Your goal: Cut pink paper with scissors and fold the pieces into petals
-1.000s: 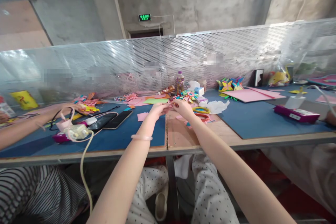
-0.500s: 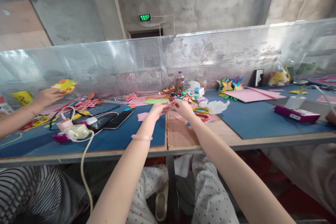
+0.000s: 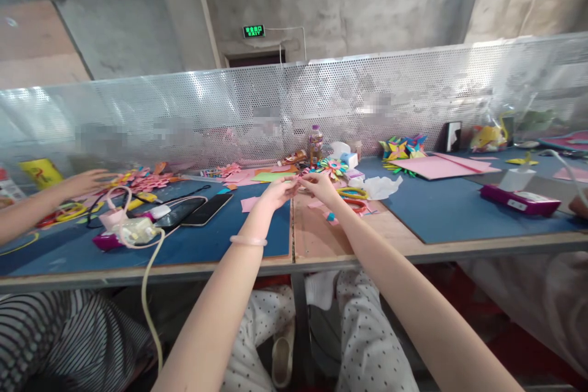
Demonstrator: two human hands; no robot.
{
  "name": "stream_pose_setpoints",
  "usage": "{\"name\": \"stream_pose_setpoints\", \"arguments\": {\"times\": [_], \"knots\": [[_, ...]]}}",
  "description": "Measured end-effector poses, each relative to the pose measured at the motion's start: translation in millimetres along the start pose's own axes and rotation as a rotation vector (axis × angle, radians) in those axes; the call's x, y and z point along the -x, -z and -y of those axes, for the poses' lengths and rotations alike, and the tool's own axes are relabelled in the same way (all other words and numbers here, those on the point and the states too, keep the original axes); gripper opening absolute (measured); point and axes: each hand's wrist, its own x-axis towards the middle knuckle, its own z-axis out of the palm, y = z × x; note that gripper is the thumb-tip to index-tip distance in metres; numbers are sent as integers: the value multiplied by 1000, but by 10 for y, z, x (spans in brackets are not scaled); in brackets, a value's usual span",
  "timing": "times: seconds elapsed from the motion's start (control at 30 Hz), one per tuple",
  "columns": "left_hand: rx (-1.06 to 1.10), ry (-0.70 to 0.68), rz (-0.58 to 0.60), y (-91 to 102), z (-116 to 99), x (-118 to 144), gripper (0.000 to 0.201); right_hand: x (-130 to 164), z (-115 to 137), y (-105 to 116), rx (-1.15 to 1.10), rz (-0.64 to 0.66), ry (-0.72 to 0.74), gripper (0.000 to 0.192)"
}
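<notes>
My left hand point(image 3: 278, 192) and my right hand point(image 3: 321, 188) meet over the middle of the table, fingertips bent together in a pinch. What sits between them is tiny, pinkish and mostly hidden by the fingers. Just beyond lie a light green paper sheet point(image 3: 269, 177) and pink sheets. A multicoloured paper flower point(image 3: 334, 168) stands behind my right hand. Yellow-handled scissors point(image 3: 352, 192) and an orange-red handle point(image 3: 353, 203) rest beside my right wrist. Left of my left hand is a pink paper square point(image 3: 248, 203).
A bottle point(image 3: 315, 146) stands by the perforated metal screen point(image 3: 220, 116). To the left are a black phone point(image 3: 207, 209), a power strip with cables point(image 3: 133, 229), and a co-worker's hand point(image 3: 85, 182). Pink sheets point(image 3: 441, 166) and a purple box point(image 3: 519, 200) lie right.
The co-worker's hand on the left has come down to the table and let go of the yellow paper piece it held up. My hands stay together in nearly the same place.
</notes>
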Motion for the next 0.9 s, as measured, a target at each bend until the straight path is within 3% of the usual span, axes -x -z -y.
{"name": "stream_pose_setpoints", "arguments": {"times": [0.2, 0.37, 0.67, 0.9], "knots": [[29, -69, 74, -66, 15, 29, 26, 0, -48, 40, -267, 13, -157, 37], [6, -44, 111, -102, -9, 64, 21, 6, -61, 57, -422, 32, -213, 36], [-133, -216, -73, -93, 12, 0, 22, -6, -3, 12, -394, -6, -219, 39], [-269, -246, -132, -63, 22, -13, 24, -17, -63, 44, -389, 34, -260, 43]]}}
